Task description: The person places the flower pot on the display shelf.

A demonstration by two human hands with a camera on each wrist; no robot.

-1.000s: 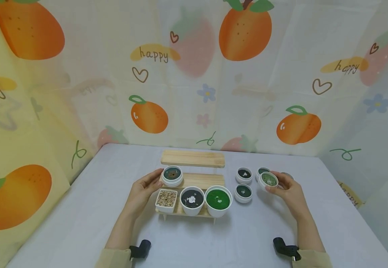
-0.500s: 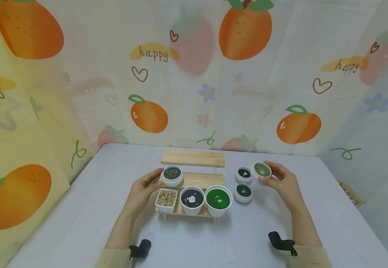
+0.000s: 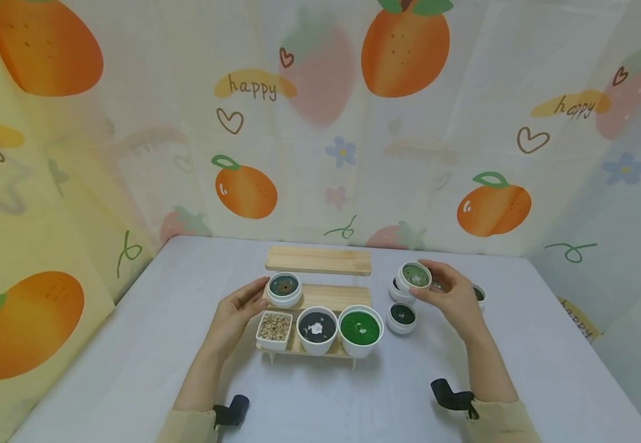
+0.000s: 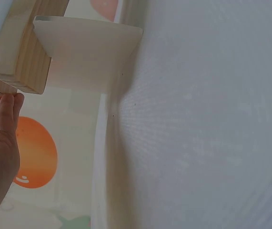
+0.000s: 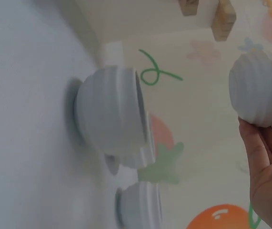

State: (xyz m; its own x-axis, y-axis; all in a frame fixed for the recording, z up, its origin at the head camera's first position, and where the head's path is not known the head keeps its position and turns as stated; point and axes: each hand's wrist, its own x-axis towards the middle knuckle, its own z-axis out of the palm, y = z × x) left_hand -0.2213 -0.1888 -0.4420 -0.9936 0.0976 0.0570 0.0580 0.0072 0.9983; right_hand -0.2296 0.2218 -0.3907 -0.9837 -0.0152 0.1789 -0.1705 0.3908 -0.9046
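My right hand [image 3: 452,296] grips a small ribbed white bowl [image 3: 416,277] with speckled green contents, thumb at the near side and fingers behind. In the right wrist view that held bowl [image 5: 257,88] is up off the table. My left hand [image 3: 236,317] has its fingertips at the left end of a stepped wooden stand [image 3: 331,298], right beside a white bowl [image 3: 284,292] with dark contents and a brown centre. The left wrist view shows the fingers [image 4: 5,114] against the end of a wooden shelf [image 4: 28,62].
Lower on the stand are a square dish of pale pieces [image 3: 274,328], a dark-filled bowl [image 3: 317,331] and a bright green bowl [image 3: 360,331]. Its top shelf [image 3: 318,260] is bare wood. Several small bowls stand to the right, including a dark one [image 3: 402,318]. A printed curtain hangs behind.
My right hand has carried the green-speckled bowl leftward and slightly up, over the small bowls toward the stand. The left hand has stayed at the stand's left end.
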